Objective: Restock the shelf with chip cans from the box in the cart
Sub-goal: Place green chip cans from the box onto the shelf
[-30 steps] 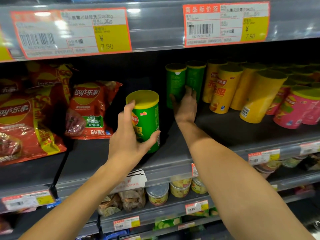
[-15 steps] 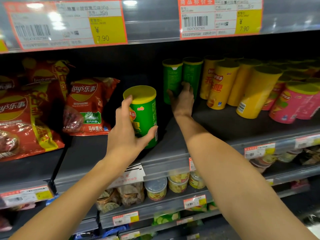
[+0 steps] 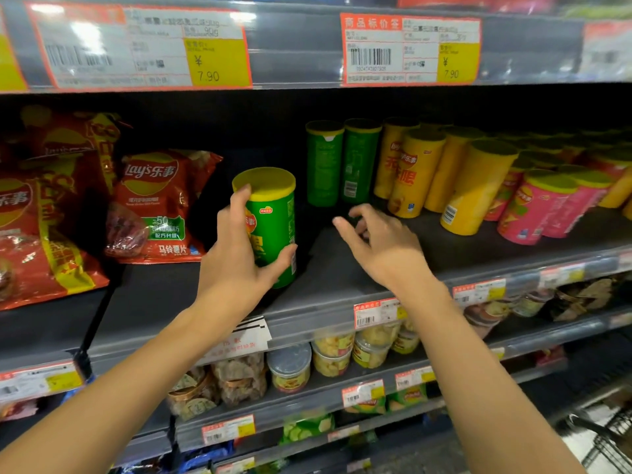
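Hiding part of the can's (image 3: pixel 272 230) label, the left hand (image 3: pixel 236 258) grips it upright on the shelf (image 3: pixel 342 282). Right hand (image 3: pixel 383 244) empty, fingers loosely spread, just right of it. Cart (image 3: pixel 605 436) cut off.

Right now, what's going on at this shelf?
A person is stocking chip cans. The left hand grips a green can with a yellow lid, upright near the front of the shelf. The right hand hovers empty, fingers loosely curled, in front of two green cans standing at the back. Yellow cans and pink cans fill the row to the right; red chip bags sit to the left.
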